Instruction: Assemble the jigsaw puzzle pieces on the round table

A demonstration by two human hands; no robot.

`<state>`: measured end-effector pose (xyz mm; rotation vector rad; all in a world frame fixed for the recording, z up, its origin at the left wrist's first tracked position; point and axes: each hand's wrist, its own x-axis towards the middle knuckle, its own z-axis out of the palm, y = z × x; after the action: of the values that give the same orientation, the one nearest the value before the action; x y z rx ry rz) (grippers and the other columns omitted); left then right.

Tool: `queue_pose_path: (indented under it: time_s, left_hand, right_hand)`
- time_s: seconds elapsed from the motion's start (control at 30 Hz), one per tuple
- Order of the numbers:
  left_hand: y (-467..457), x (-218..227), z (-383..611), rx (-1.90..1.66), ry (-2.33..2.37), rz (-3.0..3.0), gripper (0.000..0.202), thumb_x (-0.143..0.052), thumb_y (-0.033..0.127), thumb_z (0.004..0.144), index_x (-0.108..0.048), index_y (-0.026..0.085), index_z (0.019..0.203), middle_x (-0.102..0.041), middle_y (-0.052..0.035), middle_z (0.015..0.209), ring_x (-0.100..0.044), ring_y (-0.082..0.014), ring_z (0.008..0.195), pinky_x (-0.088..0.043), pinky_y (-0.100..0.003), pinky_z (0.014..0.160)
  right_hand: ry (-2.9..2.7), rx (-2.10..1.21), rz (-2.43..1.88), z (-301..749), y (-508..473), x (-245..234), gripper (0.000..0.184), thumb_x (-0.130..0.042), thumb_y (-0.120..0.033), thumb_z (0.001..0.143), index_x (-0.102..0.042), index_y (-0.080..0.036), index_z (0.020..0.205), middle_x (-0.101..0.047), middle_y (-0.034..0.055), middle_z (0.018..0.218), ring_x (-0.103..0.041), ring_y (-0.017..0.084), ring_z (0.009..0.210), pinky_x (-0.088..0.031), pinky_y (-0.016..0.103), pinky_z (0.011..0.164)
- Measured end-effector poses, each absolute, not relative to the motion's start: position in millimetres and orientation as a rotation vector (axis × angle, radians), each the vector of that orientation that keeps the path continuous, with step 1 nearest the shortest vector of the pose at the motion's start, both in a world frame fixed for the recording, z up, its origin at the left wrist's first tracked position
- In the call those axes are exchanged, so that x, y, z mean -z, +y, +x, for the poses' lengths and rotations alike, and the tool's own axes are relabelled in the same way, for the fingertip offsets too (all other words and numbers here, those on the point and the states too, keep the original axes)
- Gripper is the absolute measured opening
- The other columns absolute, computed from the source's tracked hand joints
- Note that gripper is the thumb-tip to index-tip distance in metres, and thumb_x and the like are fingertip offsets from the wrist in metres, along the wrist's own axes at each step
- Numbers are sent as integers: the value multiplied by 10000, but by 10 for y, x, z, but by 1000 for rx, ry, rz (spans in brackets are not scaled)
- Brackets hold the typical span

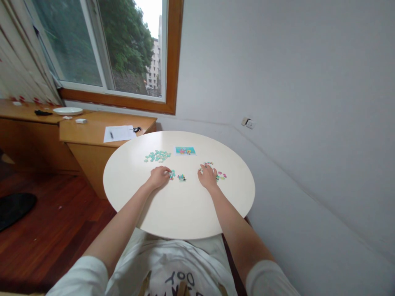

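Observation:
My left hand [159,176] rests on the round white table [179,213], fingers curled onto a small teal jigsaw piece [172,174]. A second small joined bit [182,177] lies just to its right. My right hand [207,176] lies palm down with fingers spread, touching loose pieces [206,165] at its fingertips. A pink and green cluster of pieces [221,176] sits right beside it. Farther back lie a heap of teal pieces [157,156] and a small reference picture card [185,151].
A wooden cabinet [92,144] stands left of the table, with a paper sheet [119,133], keys [137,129] and a white plate [68,111] on it. A window [108,45] is behind. White walls close the right side, with a socket [247,122].

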<state>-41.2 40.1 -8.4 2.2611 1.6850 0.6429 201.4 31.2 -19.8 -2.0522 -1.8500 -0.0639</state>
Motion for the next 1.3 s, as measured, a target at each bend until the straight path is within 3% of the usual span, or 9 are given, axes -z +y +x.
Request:
queue_pose_path:
  time_s: [0.17,0.47,1.1,1.3]
  left_hand:
    - [415,93,-431,-650,1671,2235,275,-542,231,762,-674,186,999,-678,-64,1083,-595,-221,1049,-419,-315,943]
    - [400,89,-449,-701,1632,2209,259,-571,218,732,-688,183,961,-703,-59,1034,-623,-221,995,-440,-303,905]
    - [381,84,-443,-699,1597,2206,249,-533,275,769,-684,184,945,-706,-63,1013,-620,-229,993,-429,-330,914]
    - [350,93,-425,-708,1490,2323,331,-648,369,686,-674,221,981,-668,-49,1107,-588,-227,1055,-393,-337,971]
  right_hand:
    - [-1795,64,-2067,2008,258,134,353,-409,-304,869,-598,-166,1133,-567,128,1198,-506,240,1108,-268,412,995]
    - [-1799,8,-1978,2046,297,184,258,-471,-266,844,-662,-197,1003,-590,92,1116,-526,218,1045,-277,385,939]
    - [-1688,-55,-1897,2102,344,293,142,-581,-294,766,-629,-177,831,-610,81,1014,-529,225,987,-290,372,895]
    - [-1690,-69,-1859,2124,360,311,124,-600,-300,753,-629,-186,790,-619,54,997,-530,211,989,-282,376,907]
